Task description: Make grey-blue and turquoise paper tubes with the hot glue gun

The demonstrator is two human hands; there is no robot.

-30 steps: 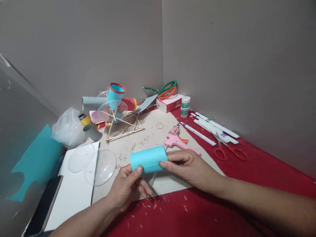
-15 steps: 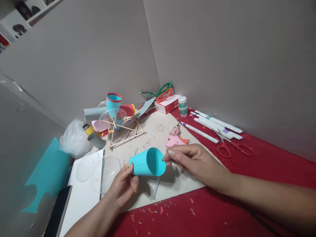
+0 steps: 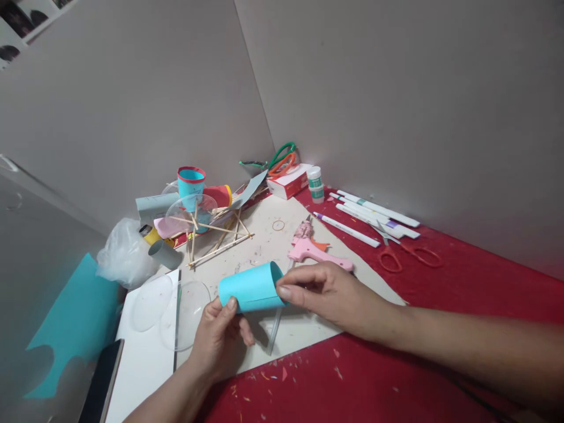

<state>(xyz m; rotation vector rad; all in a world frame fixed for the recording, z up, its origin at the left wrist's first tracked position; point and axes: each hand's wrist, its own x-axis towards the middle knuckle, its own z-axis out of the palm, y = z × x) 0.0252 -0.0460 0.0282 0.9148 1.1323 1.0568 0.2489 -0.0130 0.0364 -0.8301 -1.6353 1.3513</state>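
A rolled blue paper cup (image 3: 249, 286) lies sideways in the air over the beige board, its wider opening facing right. My left hand (image 3: 220, 332) grips it near the narrow end, thumb on the near side. At the open rim, my right hand (image 3: 317, 291) pinches the edge between thumb and fingers. Just behind my right hand a pink glue gun (image 3: 315, 251) rests on the board, with a clear glue stick (image 3: 275, 332) lying below the cup.
A stick frame (image 3: 220, 249) carries a clear disc and a red-rimmed blue cup (image 3: 191, 188). White markers (image 3: 348, 229) and red-handled scissors (image 3: 390, 258) lie at right. Clear plastic discs (image 3: 189, 314), a plastic bag (image 3: 127, 252) and a blue paper sheet (image 3: 70, 329) are at left.
The cup has turned so its opening faces more to the right and its seam sits lower. My right hand has moved left onto the rim. The view has shifted slightly, showing more of the glue gun.
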